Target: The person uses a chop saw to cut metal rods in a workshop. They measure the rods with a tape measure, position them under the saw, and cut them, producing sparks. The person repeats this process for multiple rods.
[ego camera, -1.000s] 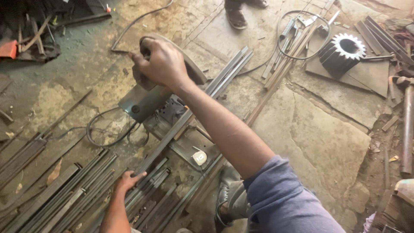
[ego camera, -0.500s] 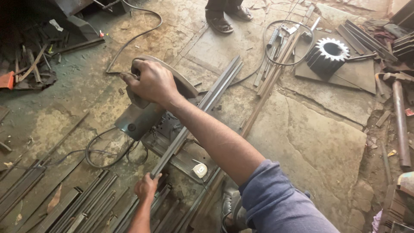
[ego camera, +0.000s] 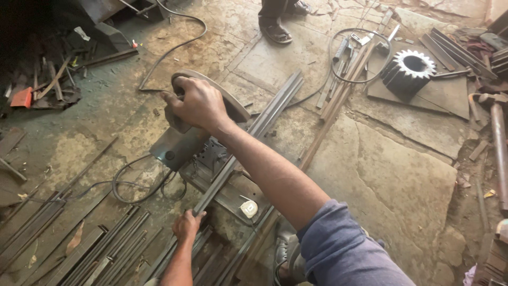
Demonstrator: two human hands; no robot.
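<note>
1. Over the grey metal chop saw (ego camera: 182,143) on the stone floor, the right hand (ego camera: 197,103) is clenched around the saw's top handle, just under the curved blade guard (ego camera: 233,103), with the arm stretched out from the blue sleeve (ego camera: 344,249)
2. Through the saw's vise runs a long grey steel bar (ego camera: 248,143); its long axis slants from the near left, by the person's knees, up to the far right, where its far end lies past the saw beside a bundle of thin rods (ego camera: 338,90)
3. Near the saw's base, on the side closest to the person, the left hand (ego camera: 188,225) grips the near end of that bar, fingers wrapped over it, so it is the hand nearer the stock while the right hand is the one nearer the blade
4. Between the two hands the bar crosses under the guard, so the cut point sits roughly midway along the line from left hand to right hand
5. Left of the saw, a black power cable (ego camera: 132,185) loops on the floor, touching nothing held
6. Beside the saw's base, just right of the bar, lies a small white tape measure (ego camera: 248,208)
7. Well right of the saw, a large dark toothed gear (ego camera: 410,69) stands on a flat metal plate, well apart from both hands
8. Beyond the saw, another person's sandalled foot (ego camera: 278,32) stands on the floor
</note>
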